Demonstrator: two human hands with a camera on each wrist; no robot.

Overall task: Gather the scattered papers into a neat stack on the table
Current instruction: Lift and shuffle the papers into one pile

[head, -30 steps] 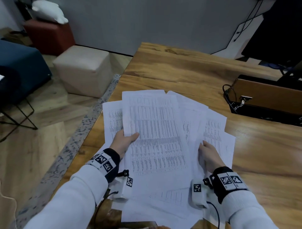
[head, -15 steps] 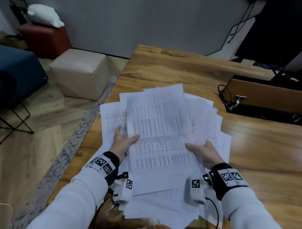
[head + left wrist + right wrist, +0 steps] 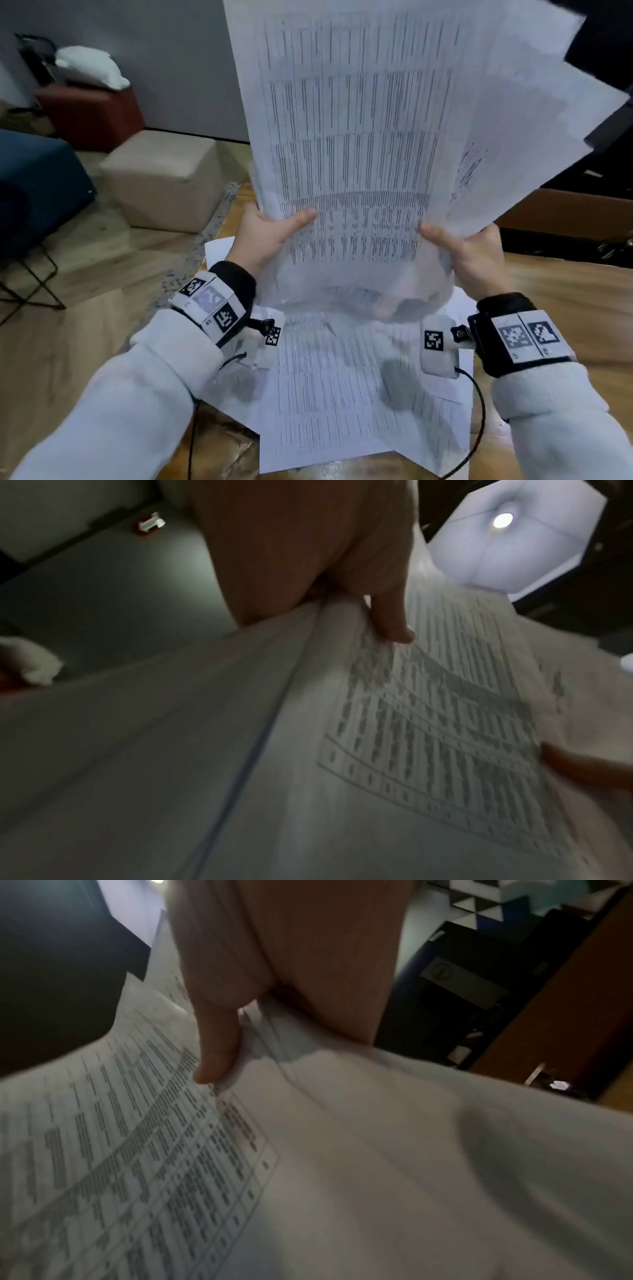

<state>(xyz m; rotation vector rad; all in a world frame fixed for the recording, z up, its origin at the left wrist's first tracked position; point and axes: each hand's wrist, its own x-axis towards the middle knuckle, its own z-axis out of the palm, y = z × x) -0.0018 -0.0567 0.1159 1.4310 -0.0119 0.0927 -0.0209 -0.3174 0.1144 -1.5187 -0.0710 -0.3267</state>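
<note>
Papers (image 3: 359,137) | thin printed sheets, fanned, upright | both hands pinching

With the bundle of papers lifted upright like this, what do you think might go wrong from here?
1. The held sheets fan out unevenly toward the upper right; the left hand and right hand pinch only their lower edges, so an outer sheet may slip free.
2. Tapping the bundle down could crumple or shift the loose papers lying on the table beneath it.
3. The right thumb already bends the edge, which may crease.
</note>
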